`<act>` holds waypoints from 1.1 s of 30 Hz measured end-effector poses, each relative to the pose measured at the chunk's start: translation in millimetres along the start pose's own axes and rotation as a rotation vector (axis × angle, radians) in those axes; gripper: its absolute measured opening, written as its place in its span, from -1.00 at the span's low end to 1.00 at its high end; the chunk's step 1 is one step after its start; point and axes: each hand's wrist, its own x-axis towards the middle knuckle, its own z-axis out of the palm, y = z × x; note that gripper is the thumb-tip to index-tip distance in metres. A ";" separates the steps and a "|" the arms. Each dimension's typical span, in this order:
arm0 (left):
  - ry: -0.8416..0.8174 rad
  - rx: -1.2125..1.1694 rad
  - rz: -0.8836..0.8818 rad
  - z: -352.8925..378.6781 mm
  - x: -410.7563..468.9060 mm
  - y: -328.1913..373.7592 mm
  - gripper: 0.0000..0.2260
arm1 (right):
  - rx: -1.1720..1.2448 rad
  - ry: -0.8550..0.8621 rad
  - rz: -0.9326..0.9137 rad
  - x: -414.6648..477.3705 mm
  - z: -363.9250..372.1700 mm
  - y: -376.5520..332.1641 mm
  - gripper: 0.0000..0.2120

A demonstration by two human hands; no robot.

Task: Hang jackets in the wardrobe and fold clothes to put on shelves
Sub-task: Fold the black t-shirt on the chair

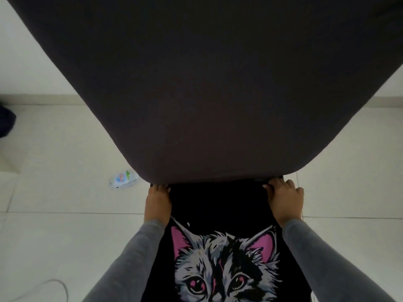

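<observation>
A large dark brownish-grey garment (207, 88) is spread out in front of me and fills most of the head view. My left hand (158, 203) grips its near edge at the left corner. My right hand (284, 200) grips the same edge at the right corner, fingers curled over the cloth. Both arms wear grey sleeves. Below the hands is the black shirt with a cat print (224, 262) that I am wearing. What lies behind the garment is hidden.
Pale floor tiles (54, 236) lie all around. A plastic water bottle (123, 179) lies on the floor at the left. A thin cable (56, 282) curls at the lower left. A dark object (5, 120) sits at the left edge.
</observation>
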 end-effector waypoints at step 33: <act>-0.320 0.686 1.083 14.2 -16.8 -10.2 -0.27 | 0.371 -0.016 0.796 -312.7 73.2 -130.7 -0.47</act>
